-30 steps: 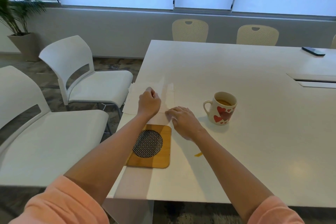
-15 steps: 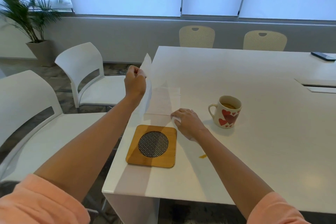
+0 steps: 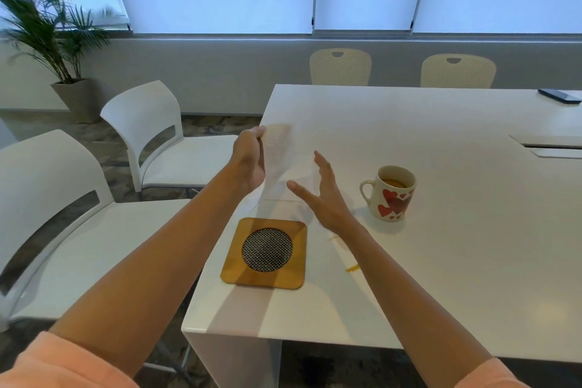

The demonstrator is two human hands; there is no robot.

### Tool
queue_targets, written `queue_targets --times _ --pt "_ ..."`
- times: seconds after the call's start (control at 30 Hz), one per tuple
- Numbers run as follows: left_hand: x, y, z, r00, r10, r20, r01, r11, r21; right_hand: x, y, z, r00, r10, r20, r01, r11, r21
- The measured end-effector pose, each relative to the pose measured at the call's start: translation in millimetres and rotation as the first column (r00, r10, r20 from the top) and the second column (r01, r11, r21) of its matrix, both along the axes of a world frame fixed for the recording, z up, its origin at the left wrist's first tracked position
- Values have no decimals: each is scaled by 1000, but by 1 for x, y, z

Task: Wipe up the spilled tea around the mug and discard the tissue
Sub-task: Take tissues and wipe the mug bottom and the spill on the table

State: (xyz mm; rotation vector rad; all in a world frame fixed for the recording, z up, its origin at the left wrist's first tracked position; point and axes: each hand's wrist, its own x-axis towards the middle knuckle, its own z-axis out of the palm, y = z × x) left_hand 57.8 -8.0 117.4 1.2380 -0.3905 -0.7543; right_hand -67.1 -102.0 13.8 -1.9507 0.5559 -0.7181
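Here, a white table (image 3: 441, 261) fills the right of the frame. Mid-frame, the left hand (image 3: 248, 161) pinches a raised white tissue (image 3: 277, 151); the right hand (image 3: 321, 195) hovers with fingers spread, holding nothing. The heart-print mug (image 3: 390, 195) stands right of it, amber tea drops (image 3: 352, 268) lower down.

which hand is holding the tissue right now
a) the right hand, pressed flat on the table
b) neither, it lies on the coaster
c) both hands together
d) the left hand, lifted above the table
d: the left hand pinches the tissue up in the air, while the right hand is open with fingers spread beside it, gripping nothing.
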Motion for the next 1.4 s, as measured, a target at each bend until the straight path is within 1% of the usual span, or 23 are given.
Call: queue_targets --times 0.07,0.23,0.37,0.47,0.53,0.7,0.8,0.87,1.0,1.1,1.13,1.2,1.23,1.3,1.33,1.4 --pt "-9 -3 4 997 -77 -31 77 997 -18 -2 2 9 999 -19 42 16 997 72" --pt "-35 -11 12 964 -240 -111 226 966 -126 -19 9 27 982 32 189 -82 961 264" --pt "-57 -21 13 930 -329 -162 292 932 -217 -37 9 34 945 21 328 -163 896 413" --pt "-72 -32 11 906 -375 -196 321 911 -260 -50 5 35 910 -36 413 -207 825 527" --pt "-80 -39 9 901 -385 -201 332 908 -255 -61 -1 33 915 -71 397 -178 811 557" --pt "-97 -58 3 908 -380 -175 347 918 -191 -85 -15 31 933 -162 323 -53 824 565" --pt "-106 -70 2 888 -419 -189 374 898 -233 -99 -28 31 925 -210 317 -13 816 577" --pt "-111 -79 2 869 -459 -186 407 876 -260 -109 -38 31 910 -226 347 -21 812 583" --pt "-125 -99 4 836 -516 -187 463 846 -262 -128 -56 33 892 -277 358 -2 788 616" --pt "-129 -112 6 888 -450 -99 422 880 -215 -148 -72 32 854 -353 383 18 755 656" --pt "-130 -116 5 906 -421 -38 407 895 -182 -156 -78 31 837 -381 393 27 746 665" --pt "-129 -123 -1 921 -367 134 380 921 -88 -173 -90 29 808 -420 413 42 740 671" --pt "-128 -126 -6 910 -338 239 356 934 -32 -181 -95 29 799 -436 414 55 739 671" --pt "-126 -131 -16 854 -271 444 275 960 58 -195 -105 28 773 -479 415 88 730 678" --pt "-126 -133 -22 818 -247 520 237 968 87 -201 -110 28 756 -505 417 103 720 686" --pt "-123 -138 -36 746 -251 617 204 968 147 -209 -118 27 719 -556 417 131 698 704"
